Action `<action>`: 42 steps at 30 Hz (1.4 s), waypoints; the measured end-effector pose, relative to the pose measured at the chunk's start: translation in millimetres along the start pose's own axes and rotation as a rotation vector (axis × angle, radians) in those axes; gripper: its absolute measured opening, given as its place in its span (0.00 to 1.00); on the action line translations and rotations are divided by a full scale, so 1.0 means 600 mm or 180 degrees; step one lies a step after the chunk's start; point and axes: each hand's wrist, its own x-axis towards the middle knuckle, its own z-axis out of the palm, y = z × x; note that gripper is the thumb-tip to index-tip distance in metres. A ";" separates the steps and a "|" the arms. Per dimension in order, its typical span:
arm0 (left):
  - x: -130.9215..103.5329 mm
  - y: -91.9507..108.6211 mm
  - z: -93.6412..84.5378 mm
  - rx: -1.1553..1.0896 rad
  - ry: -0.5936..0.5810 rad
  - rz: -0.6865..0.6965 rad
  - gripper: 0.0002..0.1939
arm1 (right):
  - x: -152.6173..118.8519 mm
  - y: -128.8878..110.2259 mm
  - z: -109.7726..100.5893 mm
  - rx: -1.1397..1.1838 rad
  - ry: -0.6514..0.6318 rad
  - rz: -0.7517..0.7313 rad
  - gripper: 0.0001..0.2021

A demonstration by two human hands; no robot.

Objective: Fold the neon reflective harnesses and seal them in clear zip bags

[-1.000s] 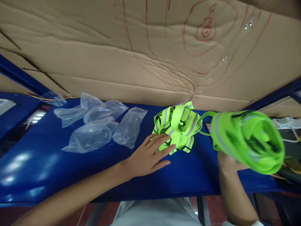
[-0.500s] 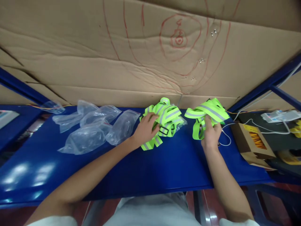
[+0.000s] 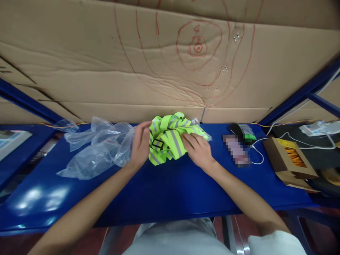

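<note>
A heap of neon-yellow reflective straps with silver stripes and a black buckle lies on the blue table. My left hand rests against the heap's left side, fingers extended along it, beside the clear plastic bags. From the right, my right hand curls its fingers over the straps, its fingertips partly hidden among them. A bit of clear plastic pokes out behind the heap.
Several clear plastic bags lie at the left. To the right are a blurred-out phone-like item, a dark item with a green packet, a white cable and an opened cardboard box. A cardboard panel stands behind.
My right hand has carried its reflective strap bundle left onto the heap, uncovering the phone-like item. My left hand has shifted left to the heap's side.
</note>
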 end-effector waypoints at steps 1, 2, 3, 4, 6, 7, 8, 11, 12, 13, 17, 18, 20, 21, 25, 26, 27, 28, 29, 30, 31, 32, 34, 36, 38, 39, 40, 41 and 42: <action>-0.009 0.007 -0.010 -0.0012 0.0064 0.0091 0.22 | 0.021 -0.002 0.018 0.0042 -0.0210 0.0090 0.25; -0.017 0.013 -0.019 0.0024 0.0049 0.0240 0.22 | 0.041 -0.001 0.034 0.0137 -0.0437 0.0202 0.26; -0.026 0.019 -0.025 0.0153 -0.0039 0.0464 0.24 | 0.059 0.002 0.046 0.0247 -0.0638 0.0325 0.27; -0.033 0.024 -0.028 0.0389 -0.0179 0.0745 0.26 | 0.073 0.006 0.053 0.0371 -0.0768 0.0423 0.27; -0.044 0.029 -0.027 0.1068 -0.0518 0.1300 0.30 | 0.088 0.018 0.053 0.0677 -0.0882 0.0374 0.27; -0.047 0.029 -0.023 0.1414 -0.0667 0.1493 0.31 | 0.087 0.026 0.046 0.0807 -0.0854 0.0318 0.28; -0.048 0.029 -0.018 0.1698 -0.0791 0.1598 0.32 | 0.080 0.034 0.037 0.0887 -0.0802 0.0293 0.29; -0.041 0.023 0.004 0.1990 -0.1111 0.1498 0.32 | 0.036 0.059 0.003 0.0731 -0.0518 0.0977 0.29; -0.038 0.021 0.012 0.1993 -0.1208 0.1454 0.31 | 0.018 0.067 -0.005 0.0667 -0.0537 0.1386 0.31; -0.035 0.019 0.018 0.1974 -0.1293 0.1423 0.30 | 0.000 0.074 -0.011 0.0683 -0.0678 0.1768 0.34; -0.033 0.021 0.027 0.1792 -0.1345 0.1312 0.28 | -0.053 0.096 -0.016 0.1172 -0.1219 0.2497 0.35; -0.037 0.024 0.024 0.1731 -0.1287 0.1292 0.28 | -0.060 0.101 -0.016 0.1221 -0.1192 0.2570 0.34; -0.050 0.034 0.009 0.1529 -0.1123 0.1315 0.27 | -0.071 0.114 -0.022 0.1247 -0.1020 0.2767 0.31; -0.057 0.039 -0.001 0.1356 -0.1044 0.1356 0.25 | -0.075 0.120 -0.027 0.1265 -0.0913 0.2886 0.29; -0.080 0.060 -0.038 -0.0072 -0.1444 0.0866 0.12 | -0.088 0.133 -0.065 0.1381 -0.0468 0.3160 0.25; -0.081 0.064 -0.043 -0.0578 -0.1734 0.0479 0.12 | -0.090 0.127 -0.076 0.1401 -0.0315 0.3157 0.25; -0.081 0.066 -0.044 -0.1127 -0.2019 0.0045 0.13 | -0.090 0.116 -0.087 0.1415 -0.0115 0.3113 0.26; -0.078 0.067 -0.044 -0.1700 -0.2258 -0.0373 0.17 | -0.089 0.101 -0.097 0.1456 0.0236 0.2976 0.29; -0.074 0.067 -0.041 -0.2260 -0.2419 -0.0736 0.24 | -0.088 0.082 -0.106 0.1465 0.0479 0.2721 0.32; -0.070 0.065 -0.038 -0.2772 -0.2475 -0.1039 0.32 | -0.085 0.061 -0.115 0.1471 0.0579 0.2374 0.34; -0.065 0.063 -0.036 -0.3181 -0.2407 -0.1304 0.38 | -0.082 0.039 -0.122 0.1495 0.0561 0.1956 0.35; -0.060 0.059 -0.035 -0.3416 -0.2247 -0.1550 0.41 | -0.078 0.019 -0.128 0.1558 0.0421 0.1511 0.36; -0.054 0.052 -0.038 -0.3372 -0.1874 -0.1957 0.37 | -0.072 -0.011 -0.134 0.1653 -0.0110 0.0767 0.35; -0.053 0.043 -0.046 -0.3024 -0.1691 -0.2175 0.29 | -0.068 -0.023 -0.133 0.1671 -0.0572 0.0366 0.33; -0.056 0.035 -0.051 -0.2790 -0.1853 -0.2218 0.24 | -0.067 -0.015 -0.127 0.1680 -0.0847 0.0260 0.32; -0.060 0.032 -0.050 -0.2740 -0.1985 -0.2215 0.23 | -0.066 -0.008 -0.124 0.1702 -0.0922 0.0264 0.31; -0.064 0.029 -0.048 -0.2686 -0.2131 -0.2204 0.24 | -0.066 0.001 -0.122 0.1728 -0.0945 0.0288 0.29; -0.070 0.028 -0.044 -0.2619 -0.2293 -0.2185 0.25 | -0.064 0.010 -0.121 0.1726 -0.0922 0.0327 0.27; -0.076 0.027 -0.039 -0.2539 -0.2444 -0.2160 0.24 | -0.061 0.016 -0.123 0.1678 -0.0852 0.0367 0.25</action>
